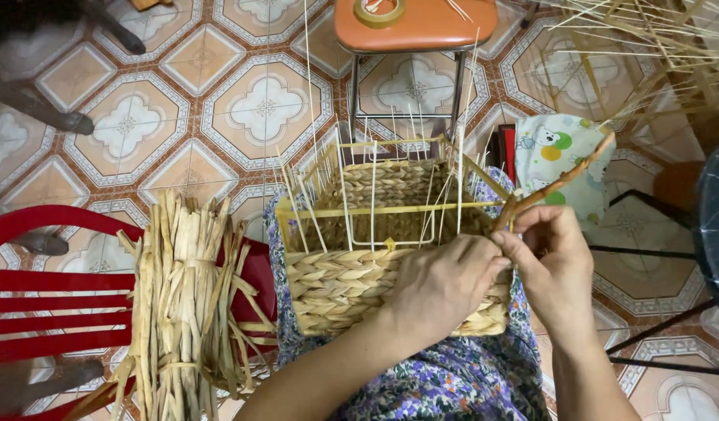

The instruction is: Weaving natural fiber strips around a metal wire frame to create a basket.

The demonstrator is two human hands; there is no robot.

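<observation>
A half-woven rectangular basket (340,284) of braided straw rests on my lap, with thin upright stakes rising from its frame. My left hand (441,284) presses against the basket's near right wall, fingers curled at the corner. At that same corner my right hand (554,261) pinches a twisted brown fibre strand (566,178) that runs up and to the right. The two hands touch each other.
A bundle of dried straw strips (180,308) lies on a red plastic chair (55,308) at my left. An orange stool (414,27) with a tape roll stands ahead on the patterned tile floor. Loose reeds (648,47) and a patterned cloth (562,156) sit at the right.
</observation>
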